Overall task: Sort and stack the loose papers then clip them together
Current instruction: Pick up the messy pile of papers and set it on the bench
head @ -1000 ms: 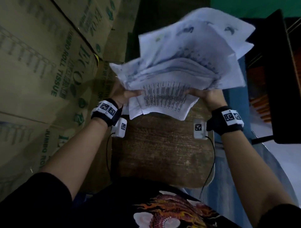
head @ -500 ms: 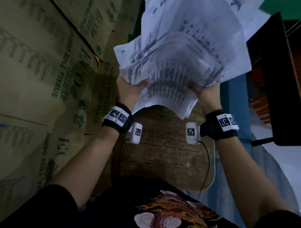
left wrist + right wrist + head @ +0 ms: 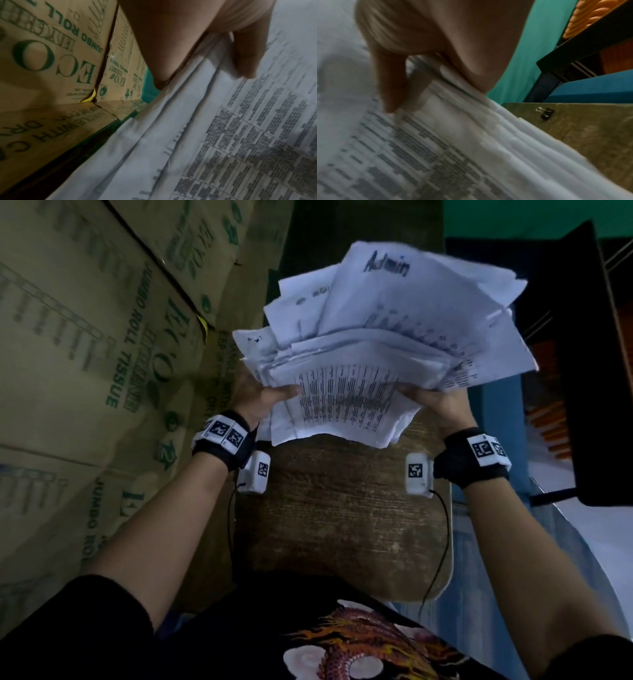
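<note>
A thick, untidy bundle of white printed papers (image 3: 383,347) hangs above the far end of a narrow wooden table (image 3: 342,525). My left hand (image 3: 263,398) grips its left edge, thumb on top (image 3: 247,54), the sheets (image 3: 205,135) fanned out below it. My right hand (image 3: 435,402) grips the right edge, thumb pressed on the top printed sheet (image 3: 436,148). The top back sheet reads "Admin". A small black binder clip (image 3: 545,113) lies on the tabletop (image 3: 590,135) beyond the papers in the right wrist view; the head view hides it.
Stacked cardboard boxes (image 3: 85,354) printed "Jumbo Roll Tissue" stand close along the left (image 3: 51,54). A dark shelf frame (image 3: 582,371) with orange items (image 3: 594,14) stands at the right, against a green wall (image 3: 536,47). Bare tabletop lies between my wrists.
Both hands lifted the bundle and tilted it upright half a second ago. Now it has come back down and tilted flatter, and the "Admin" sheet shows.
</note>
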A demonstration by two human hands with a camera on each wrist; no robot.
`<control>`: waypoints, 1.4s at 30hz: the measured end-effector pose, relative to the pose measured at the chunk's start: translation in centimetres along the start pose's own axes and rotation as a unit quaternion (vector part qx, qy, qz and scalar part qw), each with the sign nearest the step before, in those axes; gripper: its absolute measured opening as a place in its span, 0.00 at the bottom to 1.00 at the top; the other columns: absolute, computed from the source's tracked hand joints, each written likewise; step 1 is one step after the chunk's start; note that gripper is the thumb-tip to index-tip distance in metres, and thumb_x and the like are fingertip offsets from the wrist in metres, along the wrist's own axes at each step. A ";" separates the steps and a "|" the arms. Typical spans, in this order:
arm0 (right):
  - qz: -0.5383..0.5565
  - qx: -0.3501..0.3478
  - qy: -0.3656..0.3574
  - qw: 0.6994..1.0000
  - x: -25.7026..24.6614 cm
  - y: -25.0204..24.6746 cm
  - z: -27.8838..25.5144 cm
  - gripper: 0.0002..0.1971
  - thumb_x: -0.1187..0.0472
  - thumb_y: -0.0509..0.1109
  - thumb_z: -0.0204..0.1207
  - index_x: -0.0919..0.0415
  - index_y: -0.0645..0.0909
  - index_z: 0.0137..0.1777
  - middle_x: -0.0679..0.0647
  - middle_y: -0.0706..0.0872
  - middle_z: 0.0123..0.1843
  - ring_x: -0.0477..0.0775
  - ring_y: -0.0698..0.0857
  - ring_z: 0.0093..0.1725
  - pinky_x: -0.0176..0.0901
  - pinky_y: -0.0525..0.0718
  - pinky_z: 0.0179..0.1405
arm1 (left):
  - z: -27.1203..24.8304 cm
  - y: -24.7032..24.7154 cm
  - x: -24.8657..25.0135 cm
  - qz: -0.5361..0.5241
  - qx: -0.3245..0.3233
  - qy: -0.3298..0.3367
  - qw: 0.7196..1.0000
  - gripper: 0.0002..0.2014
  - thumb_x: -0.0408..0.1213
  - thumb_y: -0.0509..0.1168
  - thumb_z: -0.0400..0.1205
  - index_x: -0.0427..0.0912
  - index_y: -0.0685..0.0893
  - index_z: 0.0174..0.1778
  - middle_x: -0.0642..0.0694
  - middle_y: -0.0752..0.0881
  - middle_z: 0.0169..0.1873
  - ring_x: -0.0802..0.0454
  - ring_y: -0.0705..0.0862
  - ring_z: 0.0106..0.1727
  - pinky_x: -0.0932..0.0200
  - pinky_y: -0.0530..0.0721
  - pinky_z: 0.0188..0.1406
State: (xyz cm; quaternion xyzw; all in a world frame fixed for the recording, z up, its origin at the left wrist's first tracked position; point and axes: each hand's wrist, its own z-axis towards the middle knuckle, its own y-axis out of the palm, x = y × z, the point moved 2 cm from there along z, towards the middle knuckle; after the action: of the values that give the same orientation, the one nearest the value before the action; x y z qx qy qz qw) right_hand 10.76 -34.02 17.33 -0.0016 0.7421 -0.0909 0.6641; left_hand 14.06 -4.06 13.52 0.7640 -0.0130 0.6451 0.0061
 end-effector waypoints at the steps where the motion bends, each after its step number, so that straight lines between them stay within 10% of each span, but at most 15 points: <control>1: -0.018 0.001 0.033 0.999 0.6 0.0 -0.1 0.28 0.69 0.82 0.66 0.67 0.79 0.66 0.61 0.85 0.65 0.56 0.85 0.63 0.53 0.84 0.63 | -0.2 0.3 0.2 0.007 -0.037 -0.009 0.999 0.35 0.36 0.85 0.59 0.36 0.81 0.62 0.44 0.87 0.59 0.49 0.86 0.63 0.51 0.86 0.59; 5: -0.086 0.056 0.109 0.989 1.5 1.1 0.2 0.26 0.59 0.80 0.70 0.63 0.80 0.67 0.54 0.85 0.64 0.46 0.84 0.57 0.41 0.82 0.63 | -0.3 2.0 0.2 0.031 -0.010 -0.011 0.999 0.22 0.25 0.80 0.65 0.39 0.85 0.53 0.51 0.87 0.50 0.75 0.86 0.44 0.76 0.83 0.42; 9: -0.074 0.072 0.017 0.994 -0.6 0.7 0.3 0.18 0.65 0.80 0.70 0.62 0.80 0.58 0.46 0.85 0.50 0.22 0.82 0.43 0.20 0.81 0.47 | 0.2 0.7 0.0 -0.032 0.056 -0.036 0.997 0.32 0.40 0.86 0.54 0.38 0.87 0.53 0.42 0.89 0.55 0.51 0.89 0.55 0.52 0.87 0.56; 14: -0.033 -0.071 -0.001 0.997 -0.1 -1.3 0.6 0.31 0.66 0.85 0.60 0.68 0.81 0.65 0.60 0.86 0.65 0.59 0.85 0.65 0.58 0.82 0.66 | 0.2 -0.6 0.6 0.016 -0.106 -0.026 0.994 0.39 0.34 0.84 0.57 0.28 0.78 0.63 0.50 0.89 0.55 0.54 0.86 0.60 0.56 0.86 0.59; 18: -0.032 -0.077 0.014 0.996 -0.7 -0.5 1.2 0.31 0.65 0.84 0.57 0.66 0.81 0.63 0.50 0.89 0.58 0.50 0.87 0.60 0.44 0.85 0.58 | 1.2 -0.1 0.5 0.073 -0.122 -0.043 0.989 0.32 0.24 0.77 0.68 0.28 0.76 0.68 0.41 0.83 0.64 0.55 0.83 0.59 0.53 0.82 0.65; 21: -0.051 -0.032 -0.009 0.998 -1.3 0.3 1.1 0.29 0.66 0.83 0.63 0.72 0.79 0.65 0.60 0.86 0.64 0.51 0.86 0.63 0.42 0.84 0.62 | 1.5 -0.4 0.7 0.028 -0.099 -0.048 0.994 0.27 0.26 0.79 0.62 0.37 0.82 0.58 0.53 0.91 0.52 0.59 0.87 0.57 0.59 0.85 0.59; 25: -0.016 0.084 0.011 0.996 -0.7 2.2 0.7 0.15 0.68 0.78 0.71 0.62 0.82 0.57 0.52 0.87 0.53 0.35 0.86 0.46 0.38 0.86 0.56 | 1.4 0.6 -0.6 0.019 0.113 -0.051 0.992 0.40 0.50 0.86 0.55 0.37 0.83 0.61 0.44 0.89 0.57 0.51 0.88 0.58 0.49 0.87 0.58; 30: 0.031 0.124 -0.079 0.989 -3.5 2.7 -0.4 0.11 0.78 0.72 0.70 0.66 0.84 0.49 0.47 0.90 0.43 0.42 0.89 0.44 0.38 0.87 0.42 | -1.1 3.7 2.7 -0.034 0.141 0.092 0.985 0.12 0.26 0.77 0.71 0.42 0.86 0.46 0.54 0.89 0.43 0.63 0.89 0.46 0.63 0.86 0.48; 36: -0.001 -0.019 0.044 0.999 -0.1 0.6 -0.7 0.21 0.73 0.78 0.70 0.57 0.82 0.61 0.50 0.88 0.59 0.43 0.88 0.57 0.39 0.86 0.57 | 0.3 2.0 -0.5 -0.024 0.009 -0.075 0.997 0.41 0.48 0.88 0.49 0.36 0.81 0.56 0.49 0.85 0.60 0.62 0.85 0.59 0.74 0.84 0.40; 39: -0.027 -0.016 0.134 0.991 0.9 1.3 0.9 0.22 0.64 0.76 0.75 0.66 0.79 0.68 0.53 0.84 0.61 0.36 0.86 0.53 0.28 0.81 0.50 | 1.0 1.6 -0.7 0.081 0.009 -0.039 0.996 0.39 0.51 0.86 0.55 0.38 0.83 0.58 0.44 0.87 0.60 0.62 0.87 0.55 0.59 0.87 0.55; 42: -0.044 -0.018 0.098 0.994 2.7 1.1 3.3 0.35 0.39 0.82 0.63 0.63 0.83 0.62 0.53 0.88 0.59 0.54 0.87 0.60 0.50 0.86 0.59 | 0.9 2.5 -0.2 0.114 0.049 -0.085 0.989 0.44 0.56 0.84 0.57 0.40 0.77 0.66 0.55 0.81 0.60 0.58 0.80 0.60 0.61 0.79 0.64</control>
State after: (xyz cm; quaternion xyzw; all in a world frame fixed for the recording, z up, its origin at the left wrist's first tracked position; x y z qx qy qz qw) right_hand 13.82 -33.71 14.22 -0.0375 0.8040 -0.1069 0.5837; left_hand 14.89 -6.58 13.20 0.8087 -0.0682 0.5746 -0.1061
